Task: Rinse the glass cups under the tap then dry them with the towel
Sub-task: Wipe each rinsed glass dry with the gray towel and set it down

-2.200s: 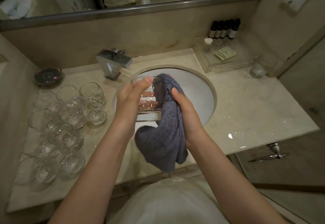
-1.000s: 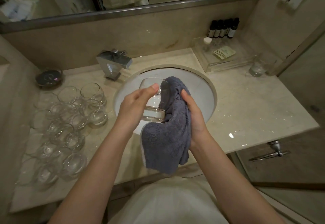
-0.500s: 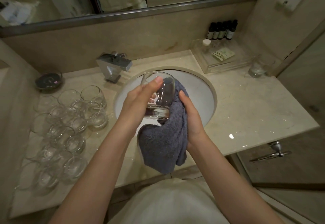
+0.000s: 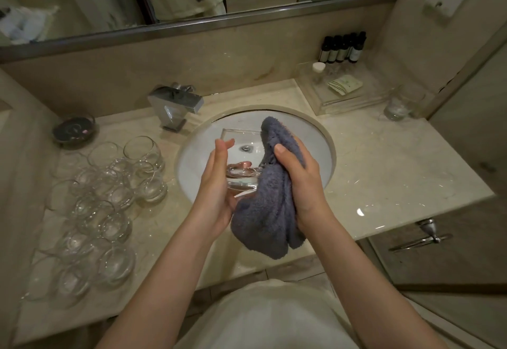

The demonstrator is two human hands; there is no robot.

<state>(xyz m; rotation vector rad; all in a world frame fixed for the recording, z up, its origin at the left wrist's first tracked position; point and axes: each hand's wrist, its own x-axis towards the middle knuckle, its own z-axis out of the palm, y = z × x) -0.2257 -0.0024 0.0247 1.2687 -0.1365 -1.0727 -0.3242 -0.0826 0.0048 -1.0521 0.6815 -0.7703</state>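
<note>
Cups [image 4: 104, 206] crowd the worktop [image 4: 384, 162] at left (whether rinsed yet, I cannot tell). Over the sink [image 4: 315, 134], the left hand [image 4: 216, 184] cradles one glass [image 4: 240, 162], fingers wrapped round it, steadying it while the right hand [image 4: 299, 178], fingers clamped on the towel [image 4: 269, 211], wipes its side.

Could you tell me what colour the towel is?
The towel is greyish blue, seen in the head view.

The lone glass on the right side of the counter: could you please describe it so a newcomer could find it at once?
Start at the round white sink in the marble counter and look to its far right corner, beside the clear tray of toiletries. The lone glass stands there upright by the wall. Unlike the cluster of glasses left of the sink, it stands alone.
</note>
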